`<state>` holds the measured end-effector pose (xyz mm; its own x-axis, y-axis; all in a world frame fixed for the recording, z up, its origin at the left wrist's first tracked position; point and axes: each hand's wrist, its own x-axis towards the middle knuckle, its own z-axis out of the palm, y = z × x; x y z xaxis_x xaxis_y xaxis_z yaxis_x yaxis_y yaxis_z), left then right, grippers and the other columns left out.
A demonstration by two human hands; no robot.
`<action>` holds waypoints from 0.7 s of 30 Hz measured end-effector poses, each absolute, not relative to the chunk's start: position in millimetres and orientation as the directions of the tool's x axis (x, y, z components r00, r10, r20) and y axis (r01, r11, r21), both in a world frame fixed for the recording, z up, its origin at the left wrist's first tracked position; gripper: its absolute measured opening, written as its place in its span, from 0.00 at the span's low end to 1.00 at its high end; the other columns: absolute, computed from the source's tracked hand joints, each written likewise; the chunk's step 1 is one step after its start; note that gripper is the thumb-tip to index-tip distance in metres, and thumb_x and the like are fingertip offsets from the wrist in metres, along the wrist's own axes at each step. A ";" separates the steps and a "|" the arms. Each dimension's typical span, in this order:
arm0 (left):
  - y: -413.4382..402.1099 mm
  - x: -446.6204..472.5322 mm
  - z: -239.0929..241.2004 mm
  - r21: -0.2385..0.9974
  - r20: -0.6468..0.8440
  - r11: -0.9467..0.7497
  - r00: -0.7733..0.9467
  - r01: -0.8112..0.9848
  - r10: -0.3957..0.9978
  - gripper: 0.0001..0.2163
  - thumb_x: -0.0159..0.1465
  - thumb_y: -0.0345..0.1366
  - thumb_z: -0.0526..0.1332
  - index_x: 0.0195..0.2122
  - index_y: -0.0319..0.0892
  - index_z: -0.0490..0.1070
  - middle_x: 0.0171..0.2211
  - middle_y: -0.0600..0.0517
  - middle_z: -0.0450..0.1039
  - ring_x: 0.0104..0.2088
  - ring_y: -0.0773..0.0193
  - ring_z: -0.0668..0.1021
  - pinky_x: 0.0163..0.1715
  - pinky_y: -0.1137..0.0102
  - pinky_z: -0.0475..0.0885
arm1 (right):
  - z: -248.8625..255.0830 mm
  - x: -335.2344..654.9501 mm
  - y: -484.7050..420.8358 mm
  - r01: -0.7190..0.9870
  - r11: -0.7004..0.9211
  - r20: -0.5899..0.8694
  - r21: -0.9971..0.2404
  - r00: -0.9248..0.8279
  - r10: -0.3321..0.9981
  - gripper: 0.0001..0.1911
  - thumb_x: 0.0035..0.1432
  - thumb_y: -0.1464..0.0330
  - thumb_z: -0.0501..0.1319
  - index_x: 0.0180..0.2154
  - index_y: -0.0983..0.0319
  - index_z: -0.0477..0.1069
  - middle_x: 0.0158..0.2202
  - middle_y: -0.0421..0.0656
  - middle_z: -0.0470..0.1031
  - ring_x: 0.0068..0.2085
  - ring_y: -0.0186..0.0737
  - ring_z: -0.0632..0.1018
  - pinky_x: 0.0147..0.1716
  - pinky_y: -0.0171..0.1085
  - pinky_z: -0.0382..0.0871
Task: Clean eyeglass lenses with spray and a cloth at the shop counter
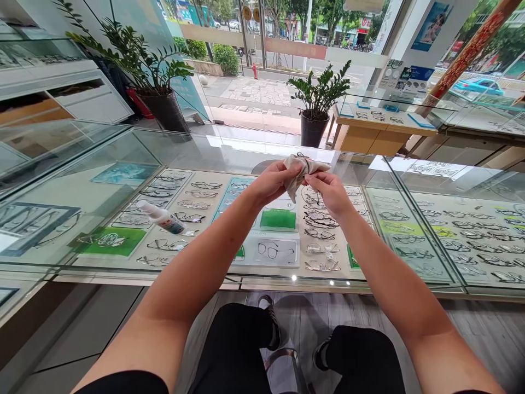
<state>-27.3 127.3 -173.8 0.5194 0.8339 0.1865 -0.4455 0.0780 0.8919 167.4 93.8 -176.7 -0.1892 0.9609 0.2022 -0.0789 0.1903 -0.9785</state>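
Observation:
Both my hands are raised above a glass display counter. My left hand is closed on a beige cleaning cloth that is wrapped around a pair of thin dark-framed glasses. My right hand pinches the cloth and the glasses from the other side. Most of the frame is hidden inside the cloth; only a thin wire part shows. A small white spray bottle lies on its side on the glass, to the left of my left forearm.
Under the glass lie rows of spectacle frames on trays with green cards. Another glass case joins on the right. Potted plants stand behind the counter, before the shop windows. My knees and a stool are below.

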 end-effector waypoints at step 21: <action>133.1 -30.2 -178.9 0.898 0.171 0.089 0.528 -0.431 0.832 0.13 0.63 0.43 0.80 0.40 0.39 0.84 0.37 0.46 0.84 0.39 0.60 0.84 0.43 0.67 0.78 | -174.5 171.4 93.7 -0.062 0.229 0.235 -0.971 -0.133 0.963 0.16 0.55 0.49 0.75 0.32 0.54 0.84 0.36 0.43 0.82 0.37 0.41 0.74 0.41 0.44 0.73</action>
<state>-30.2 133.1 -178.9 0.5280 0.8318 0.1710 -0.4310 0.0890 0.8979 171.4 93.7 -174.5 -0.1328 0.9628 0.2353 -0.0616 0.2289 -0.9715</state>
